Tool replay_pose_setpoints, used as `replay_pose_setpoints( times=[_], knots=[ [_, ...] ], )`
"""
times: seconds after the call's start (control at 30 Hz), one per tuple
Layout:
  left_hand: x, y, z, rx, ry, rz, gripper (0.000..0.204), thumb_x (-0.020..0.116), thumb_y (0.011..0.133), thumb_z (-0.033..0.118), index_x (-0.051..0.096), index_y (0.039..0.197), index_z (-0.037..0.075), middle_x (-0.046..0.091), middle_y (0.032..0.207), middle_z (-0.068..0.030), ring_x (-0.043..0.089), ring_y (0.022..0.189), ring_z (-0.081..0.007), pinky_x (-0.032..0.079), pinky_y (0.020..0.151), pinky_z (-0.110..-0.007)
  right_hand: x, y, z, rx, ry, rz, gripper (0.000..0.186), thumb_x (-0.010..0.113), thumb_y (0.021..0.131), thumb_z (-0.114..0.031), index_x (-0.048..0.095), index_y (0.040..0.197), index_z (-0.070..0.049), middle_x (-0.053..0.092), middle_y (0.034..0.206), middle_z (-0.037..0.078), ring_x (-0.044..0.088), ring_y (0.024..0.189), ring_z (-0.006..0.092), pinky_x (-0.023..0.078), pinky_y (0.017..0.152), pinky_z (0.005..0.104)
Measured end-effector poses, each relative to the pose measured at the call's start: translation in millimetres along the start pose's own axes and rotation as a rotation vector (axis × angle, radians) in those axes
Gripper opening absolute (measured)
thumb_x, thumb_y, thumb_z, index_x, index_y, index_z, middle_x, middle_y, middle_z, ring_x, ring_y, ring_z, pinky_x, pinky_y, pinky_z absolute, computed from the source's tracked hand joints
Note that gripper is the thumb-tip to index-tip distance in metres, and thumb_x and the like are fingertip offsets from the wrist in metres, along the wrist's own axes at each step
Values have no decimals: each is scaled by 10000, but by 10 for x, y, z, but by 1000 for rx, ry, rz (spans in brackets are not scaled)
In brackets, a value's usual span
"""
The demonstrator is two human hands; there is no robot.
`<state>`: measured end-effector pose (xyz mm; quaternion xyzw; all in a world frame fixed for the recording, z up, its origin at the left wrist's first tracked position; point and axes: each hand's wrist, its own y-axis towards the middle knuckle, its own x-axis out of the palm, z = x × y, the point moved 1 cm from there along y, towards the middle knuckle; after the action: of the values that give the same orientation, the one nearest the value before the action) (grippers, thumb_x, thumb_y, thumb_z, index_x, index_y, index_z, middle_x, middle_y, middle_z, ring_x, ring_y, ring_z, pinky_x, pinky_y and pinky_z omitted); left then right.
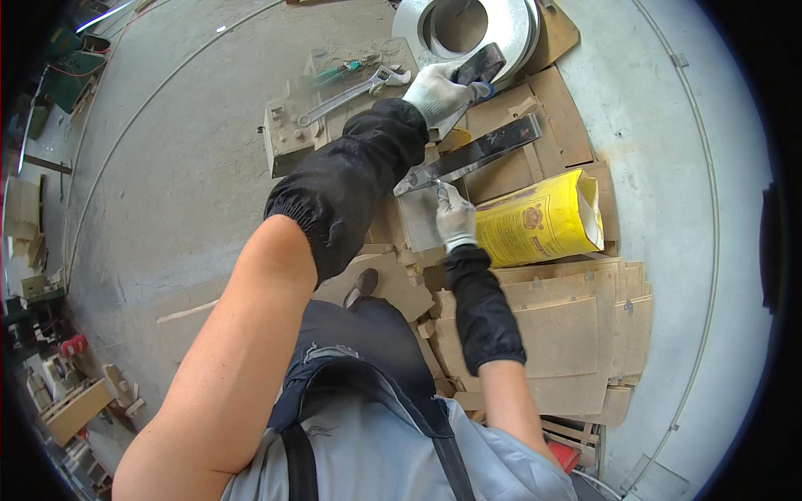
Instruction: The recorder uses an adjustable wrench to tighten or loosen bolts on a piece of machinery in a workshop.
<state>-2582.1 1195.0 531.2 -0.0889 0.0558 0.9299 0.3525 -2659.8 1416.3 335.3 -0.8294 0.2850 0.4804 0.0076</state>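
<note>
The adjustable wrench (355, 90) lies left of the dark metal strip (480, 150). The left hand (441, 90), gloved, clasps a strip end (478, 63) just above it. The right hand (454, 215) pinches a small tool below the strip's lower end, nearer. The strip runs diagonally. A yellow bag (543, 221) sits right.

Glossy metal strip (472, 154) is gleaming; knit cloth gloves (455, 217), matt fibreboard sheets (576, 334), shiny yellow sack (539, 221), rough concrete floor (184, 167) are showing.
</note>
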Motion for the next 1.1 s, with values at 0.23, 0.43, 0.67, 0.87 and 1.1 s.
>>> replay_pose_setpoints(
  times=[0.23, 0.43, 0.67, 0.87, 1.1],
  knots=[
    [-46, -61, -18, 39, -177, 31, 254, 770, 923, 234, 741, 1077, 35, 681, 871, -1, 584, 802, -107, 491, 781, -274, -400, 524, 272, -482, -11, -348, 230, 653, 915, -132, 727, 1132, -121, 761, 1005, 122, 733, 869, 326, 596, 754, 395],
    [-63, -19, -64, 32, -94, 39, 265, 780, 919, 246, 740, 1061, 26, 680, 865, -9, 584, 793, -119, 489, 778, -284, -438, 332, -70, -195, 193, -140, 177, 667, 958, -198, 754, 1083, -109, 738, 938, 166, 721, 866, 370, 572, 740, 409],
    [-37, -68, 69, 25, -82, 26, 321, 773, 929, 313, 742, 1045, 15, 697, 836, -47, 607, 788, -155, 496, 805, -321, -42, -107, -12, 335, 278, -123, 265, 616, 1032, -278, 740, 1121, -61, 736, 881, 170, 698, 743, 331, 530, 704, 411],
    [-82, -55, 16, 26, -29, 38, 332, 771, 934, 331, 736, 1037, 18, 690, 814, -46, 596, 758, -155, 495, 781, -325, -27, -99, -259, 432, 447, -53, 257, 609, 1049, -251, 731, 1145, -45, 647, 752, 67, 525, 627, 124, 464, 613, 328],
    [-30, -51, 75, 61, -60, 60, 327, 789, 919, 323, 742, 986, 7, 666, 771, -38, 573, 721, -137, 494, 726, -326, 8, -26, -250, 367, 261, 1, 333, 579, 1053, -323, 730, 1156, -46, 735, 885, 179, 683, 784, 344, 513, 753, 441]
  ],
)
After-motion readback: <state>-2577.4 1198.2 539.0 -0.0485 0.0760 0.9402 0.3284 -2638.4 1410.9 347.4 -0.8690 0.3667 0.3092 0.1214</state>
